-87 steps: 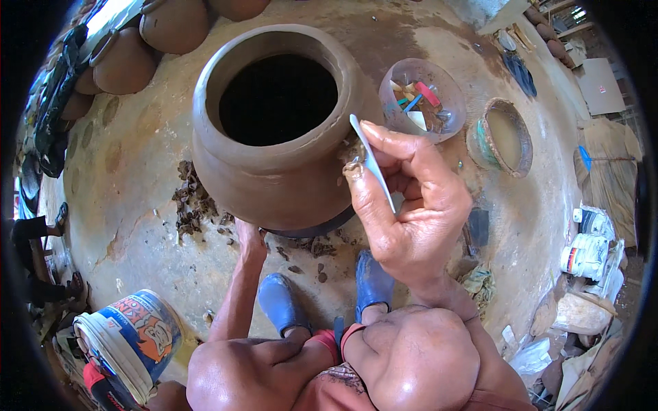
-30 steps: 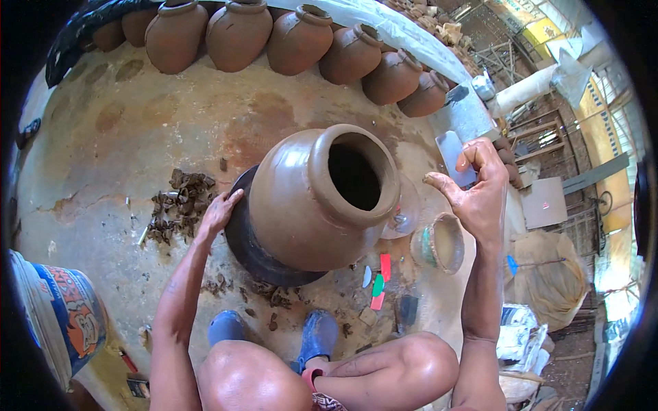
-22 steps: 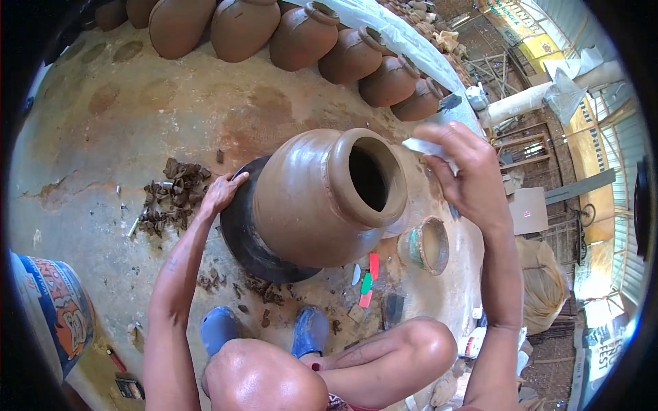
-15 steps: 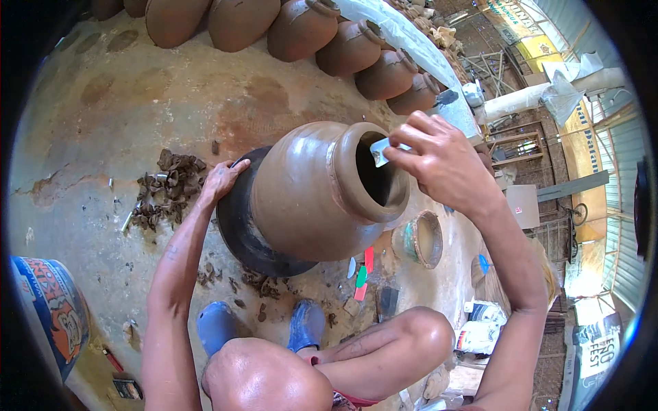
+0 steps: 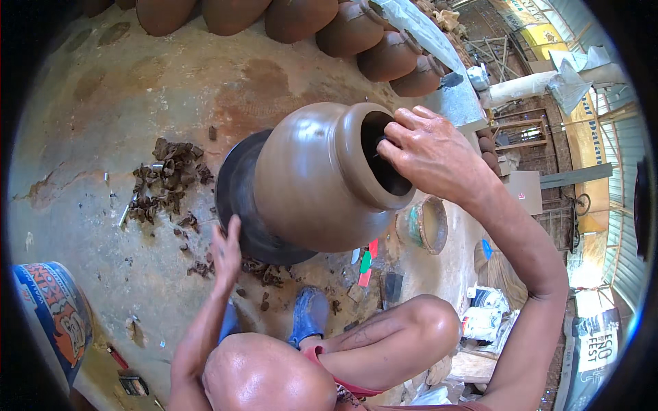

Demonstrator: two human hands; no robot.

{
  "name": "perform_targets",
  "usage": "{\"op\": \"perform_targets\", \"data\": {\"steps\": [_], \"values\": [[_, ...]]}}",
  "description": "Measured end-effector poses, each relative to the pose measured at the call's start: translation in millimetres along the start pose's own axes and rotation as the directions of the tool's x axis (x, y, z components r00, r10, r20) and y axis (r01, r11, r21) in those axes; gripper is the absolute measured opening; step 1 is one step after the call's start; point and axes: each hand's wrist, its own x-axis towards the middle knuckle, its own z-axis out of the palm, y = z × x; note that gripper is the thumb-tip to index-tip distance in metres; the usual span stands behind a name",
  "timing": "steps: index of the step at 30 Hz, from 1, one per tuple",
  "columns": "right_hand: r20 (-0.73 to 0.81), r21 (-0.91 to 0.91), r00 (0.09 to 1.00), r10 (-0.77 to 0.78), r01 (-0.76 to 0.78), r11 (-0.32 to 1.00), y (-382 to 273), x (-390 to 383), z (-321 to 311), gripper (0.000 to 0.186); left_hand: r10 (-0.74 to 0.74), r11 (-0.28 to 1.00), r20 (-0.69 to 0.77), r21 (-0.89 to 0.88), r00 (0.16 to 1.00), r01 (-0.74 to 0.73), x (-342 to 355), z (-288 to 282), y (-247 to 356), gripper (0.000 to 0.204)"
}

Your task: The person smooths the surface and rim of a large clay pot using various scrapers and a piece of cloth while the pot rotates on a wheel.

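Note:
A brown wet-looking clay pot (image 5: 301,171) stands on a dark round turntable (image 5: 236,185) in front of me. My left hand (image 5: 226,250) is at the turntable's near left edge, fingers stretched out and thumb apart; it seems to touch the rim. At the pot's mouth, my right hand (image 5: 428,147) has its fingers bent and pinched together, with the tips reaching inside the opening. The small pale flat scraper it held half a second ago is now hidden by the fingers and the dark interior.
Dark clay scraps (image 5: 168,175) lie left of the turntable. Several finished pots (image 5: 349,31) line the far side. A basin (image 5: 421,226) and small coloured flat pieces (image 5: 365,262) lie on the right. A printed bucket (image 5: 51,318) stands at lower left.
My left hand has slid along the turntable's edge toward me. The right hand's fingers have gone into the pot's mouth, taking the scraper out of sight. The view has shifted slightly.

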Motion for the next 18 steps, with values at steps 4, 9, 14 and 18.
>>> {"op": "perform_targets", "data": {"steps": [4, 9, 14, 18], "values": [[0.008, 0.017, 0.999, 0.04, -0.04, 0.999, -1, -4, -1, 0.011, -0.524, 0.809, 0.602, 0.128, 0.603, 0.574, -83, -9, -11, 0.072], [0.078, 0.019, 0.994, 0.073, -0.074, 0.997, -5, 0, -3, 0.01, -0.221, 0.97, 0.244, -0.049, 0.944, 0.239, -2, -17, 17, 0.088], [0.143, 0.052, 0.984, 0.105, -0.114, 0.992, -6, -4, 1, 0.012, -0.122, 0.986, 0.059, 0.119, 0.991, 0.114, 28, 1, 43, 0.076], [0.193, 0.068, 0.971, 0.14, -0.155, 0.986, 1, -6, 1, 0.012, -0.223, 0.953, 0.341, -0.121, 0.913, 0.278, -71, 21, -22, 0.057]]}}
